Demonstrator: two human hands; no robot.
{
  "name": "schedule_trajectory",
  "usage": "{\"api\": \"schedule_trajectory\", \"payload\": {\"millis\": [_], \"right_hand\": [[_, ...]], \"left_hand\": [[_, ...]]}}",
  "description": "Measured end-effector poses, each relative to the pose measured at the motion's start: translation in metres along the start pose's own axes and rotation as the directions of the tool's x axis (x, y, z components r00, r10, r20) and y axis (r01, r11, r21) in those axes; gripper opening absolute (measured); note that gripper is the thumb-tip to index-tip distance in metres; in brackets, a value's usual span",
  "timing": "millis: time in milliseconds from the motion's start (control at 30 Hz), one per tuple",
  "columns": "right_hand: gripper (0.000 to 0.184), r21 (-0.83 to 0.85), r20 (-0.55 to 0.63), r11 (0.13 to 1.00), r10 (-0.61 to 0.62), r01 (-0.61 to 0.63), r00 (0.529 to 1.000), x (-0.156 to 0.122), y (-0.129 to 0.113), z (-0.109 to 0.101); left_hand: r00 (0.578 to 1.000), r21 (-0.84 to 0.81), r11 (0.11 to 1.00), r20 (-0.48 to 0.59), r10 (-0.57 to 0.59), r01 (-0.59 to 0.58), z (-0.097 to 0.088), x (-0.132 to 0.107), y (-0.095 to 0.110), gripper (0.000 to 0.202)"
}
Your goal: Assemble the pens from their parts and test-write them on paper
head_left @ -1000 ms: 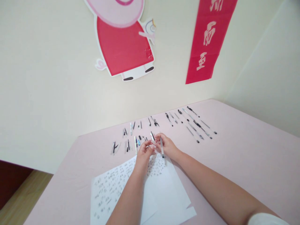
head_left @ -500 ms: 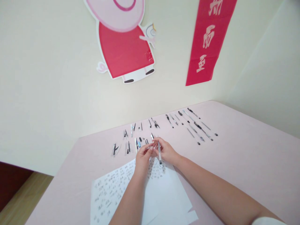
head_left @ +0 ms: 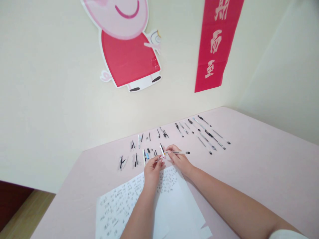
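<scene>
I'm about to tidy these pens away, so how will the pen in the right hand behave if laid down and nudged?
The pen may well roll, since it looks slim and straight. It is likely stiff: it sticks out past the right hand without visible sag. It is probably light, as that hand grips it near one end.

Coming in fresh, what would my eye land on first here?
Probably the big cartoon cutout in red and pink, high on the wall, with a red banner of pale characters to its right. Below, pens and pen parts lie in loose rows on a pink table, and the right hand holds a slim clear tube with a dark end.
</scene>
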State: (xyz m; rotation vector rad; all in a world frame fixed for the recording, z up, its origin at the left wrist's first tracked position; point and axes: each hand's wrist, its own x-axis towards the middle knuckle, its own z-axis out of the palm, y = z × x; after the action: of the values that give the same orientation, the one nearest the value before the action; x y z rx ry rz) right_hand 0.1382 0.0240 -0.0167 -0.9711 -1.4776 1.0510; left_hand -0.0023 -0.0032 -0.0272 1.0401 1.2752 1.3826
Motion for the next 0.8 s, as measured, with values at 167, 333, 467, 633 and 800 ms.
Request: {"api": "schedule_trajectory", "payload": {"millis": [167, 333, 467, 633, 800], "right_hand": [[0.016, 0.127, 0.033, 0.986, 0.106, -0.109, 0.994, 0.002, 0.004, 0.002], [0.026, 0.16, 0.061, 0.981, 0.104, -0.112, 0.993, 0.003, 0.008, 0.003], [0.029, 0.144, 0.068, 0.983, 0.103, -0.112, 0.992, 0.003, 0.008, 0.002], [0.03, 0.102, 0.07, 0.993, 0.057, -0.064, 0.996, 0.005, 0.012, 0.001], [0.031, 0.089, 0.081, 0.995, 0.036, -0.043, 0.996, 0.006, 0.015, 0.002]], "left_hand": [[0.998, -0.028, 0.999, 0.039, -0.043, 0.044, 0.002, 0.002, -0.003, 0.032], [0.997, -0.036, 0.999, 0.06, -0.037, 0.039, 0.003, 0.001, -0.003, 0.026], [0.997, 0.02, 1.0, 0.078, -0.011, 0.009, 0.004, -0.001, 0.001, 0.019], [0.996, 0.096, 0.995, 0.086, 0.014, -0.023, 0.002, 0.0, 0.0, 0.014], [0.993, 0.18, 0.978, 0.071, 0.09, -0.101, -0.004, 0.004, -0.01, 0.015]]}}
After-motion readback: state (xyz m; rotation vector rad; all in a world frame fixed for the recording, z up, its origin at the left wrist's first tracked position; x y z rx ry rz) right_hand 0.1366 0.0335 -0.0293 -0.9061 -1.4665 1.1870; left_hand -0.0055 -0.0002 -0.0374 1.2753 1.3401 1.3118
